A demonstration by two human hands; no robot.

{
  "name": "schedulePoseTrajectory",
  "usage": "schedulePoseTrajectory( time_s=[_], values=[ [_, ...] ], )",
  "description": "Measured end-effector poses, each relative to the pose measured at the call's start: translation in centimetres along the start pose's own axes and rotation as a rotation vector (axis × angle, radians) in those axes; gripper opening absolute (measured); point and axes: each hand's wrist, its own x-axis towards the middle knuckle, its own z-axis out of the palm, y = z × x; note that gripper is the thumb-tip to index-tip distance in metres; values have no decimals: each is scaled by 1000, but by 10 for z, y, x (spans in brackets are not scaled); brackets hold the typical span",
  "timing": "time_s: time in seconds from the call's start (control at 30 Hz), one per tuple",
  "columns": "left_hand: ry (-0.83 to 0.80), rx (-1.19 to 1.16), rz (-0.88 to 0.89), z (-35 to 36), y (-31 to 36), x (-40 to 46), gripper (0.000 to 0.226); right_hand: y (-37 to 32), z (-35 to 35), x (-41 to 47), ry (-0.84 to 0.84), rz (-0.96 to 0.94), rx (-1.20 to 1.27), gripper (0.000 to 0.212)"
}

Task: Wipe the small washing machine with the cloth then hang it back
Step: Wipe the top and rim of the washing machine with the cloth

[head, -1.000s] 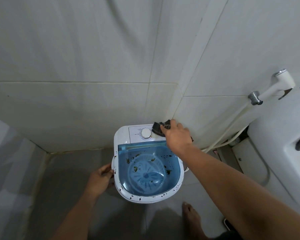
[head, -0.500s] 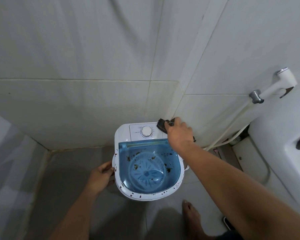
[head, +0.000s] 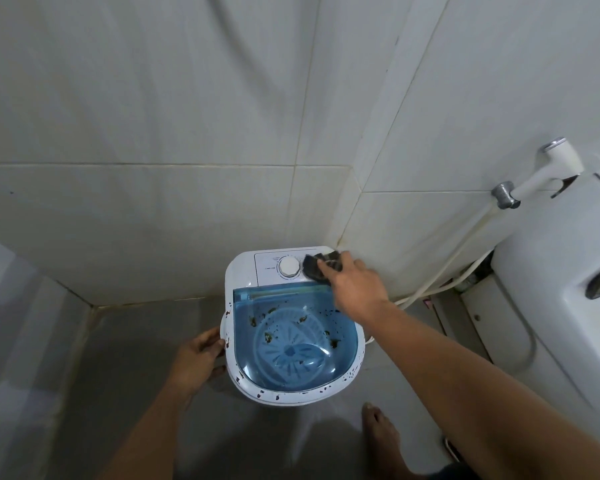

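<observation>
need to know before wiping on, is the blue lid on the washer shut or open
Shut. The blue lid lies flat inside the white rim of the washing machine, dark specks sitting on top of it.

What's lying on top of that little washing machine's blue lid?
Dark specks and greenish-brown bits of dirt are scattered over the blue lid. The right hand and forearm cover the lid's far right corner, so that part can't be seen.
</observation>
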Motion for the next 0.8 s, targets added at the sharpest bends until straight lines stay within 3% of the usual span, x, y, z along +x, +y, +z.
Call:
schedulePoseTrajectory(
  time_s=[0.1, 0.2, 0.27, 0.4, 0.57, 0.7, 0.8],
  values=[
    [3, -5, -7, 0, 0, 0, 25, -2, -12, 10, -38, 198, 29, 67],
    [-12, -1, -14, 0, 1, 1, 25, -19, -2, -2, -27, -49, -74, 74],
    [-10, 5, -12, 0, 1, 1, 26, -7, -2, -1, -34, -88, -101, 77],
    [3, 1, -15, 1, 2, 0, 25, 7, -14, 21, -40, 249, 64, 65],
    [5, -5, -19, 0, 2, 2, 27, -1, 6, -6, -15, -136, -11, 71],
    [10, 12, -22, 1, 3, 0, 26, -6, -6, 17, 3, 131, 96, 70],
    [10, 13, -33, 1, 4, 0, 29, -27, -4, 6, -7, 41, 45, 71]
  ],
)
